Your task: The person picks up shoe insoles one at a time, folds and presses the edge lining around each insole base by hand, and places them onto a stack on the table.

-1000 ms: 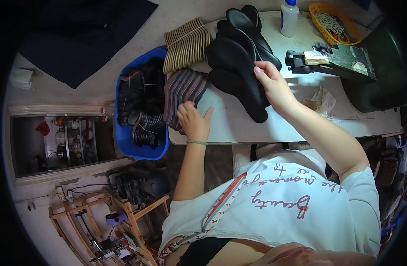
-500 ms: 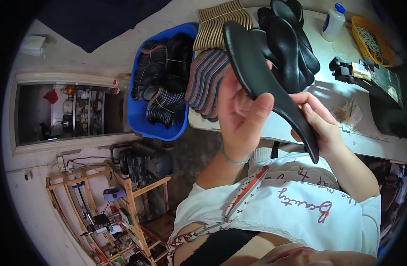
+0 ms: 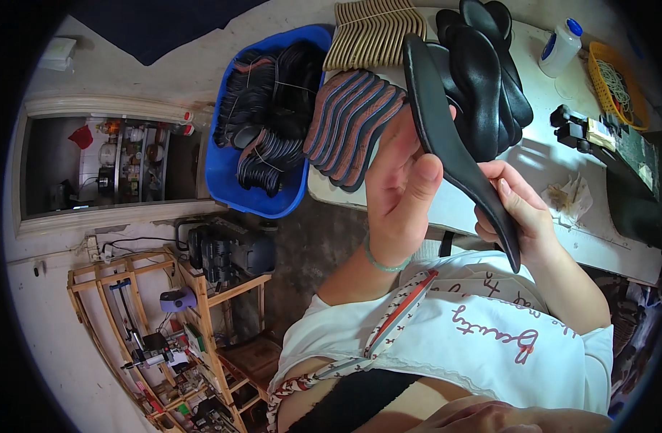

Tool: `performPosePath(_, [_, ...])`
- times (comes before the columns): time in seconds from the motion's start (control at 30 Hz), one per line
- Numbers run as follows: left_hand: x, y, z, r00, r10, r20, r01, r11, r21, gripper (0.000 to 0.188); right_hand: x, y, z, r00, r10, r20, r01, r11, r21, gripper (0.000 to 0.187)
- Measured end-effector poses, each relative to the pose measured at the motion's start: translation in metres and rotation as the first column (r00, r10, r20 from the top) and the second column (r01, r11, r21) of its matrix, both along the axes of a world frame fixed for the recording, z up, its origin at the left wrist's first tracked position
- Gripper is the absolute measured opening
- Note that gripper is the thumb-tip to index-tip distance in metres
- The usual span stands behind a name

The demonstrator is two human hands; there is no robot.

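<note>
A long, curved black insole (image 3: 450, 148), smooth and slightly glossy, is held up tilted in front of me. My left hand (image 3: 401, 195) grips its upper half, thumb on the near edge and fingers mostly hidden behind it. Toward its narrow lower end, my right hand (image 3: 522, 209) pinches the right edge; some fingertips are hidden. Just behind the held piece, a heap of similar black insoles (image 3: 479, 86) lies on the white table (image 3: 453, 206). Beside my left hand stands a row of insoles with reddish-brown faces and dark edges (image 3: 352, 126).
A blue bin (image 3: 273, 207) holds tied bundles of dark insoles. Behind the row is a tied tan stack (image 3: 374, 35). Farther right are a white bottle with a blue cap (image 3: 560, 50), a yellow basket (image 3: 612, 79), a dark machine (image 3: 619, 155) and crumpled wrapping (image 3: 569, 198).
Both hands keep hold of the insole, which has turned slightly more upright. The table and bin have shifted slightly in view as the head moved.
</note>
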State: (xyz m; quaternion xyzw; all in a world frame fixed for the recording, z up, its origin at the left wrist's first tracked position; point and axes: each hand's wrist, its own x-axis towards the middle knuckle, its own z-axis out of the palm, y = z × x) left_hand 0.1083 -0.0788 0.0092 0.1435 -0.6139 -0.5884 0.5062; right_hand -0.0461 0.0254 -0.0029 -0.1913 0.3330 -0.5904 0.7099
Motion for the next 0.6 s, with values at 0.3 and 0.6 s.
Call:
performPosePath(0.3, [0.008, -0.024, -0.045, 0.626, 0.426, 0.653, -0.064, 0.863, -0.501, 0.069, -0.017, -0.031, -0.042, 0.819, -0.340, -0.462, 0.309, 0.940, -0.144, 0.035])
performPosePath(0.6, [0.091, -0.061, -0.130, 0.103, 0.803, 0.587, -0.031, 0.593, -0.805, 0.020, -0.021, 0.012, -0.049, 0.198, -0.196, -0.960, -0.118, 0.968, -0.222, 0.031])
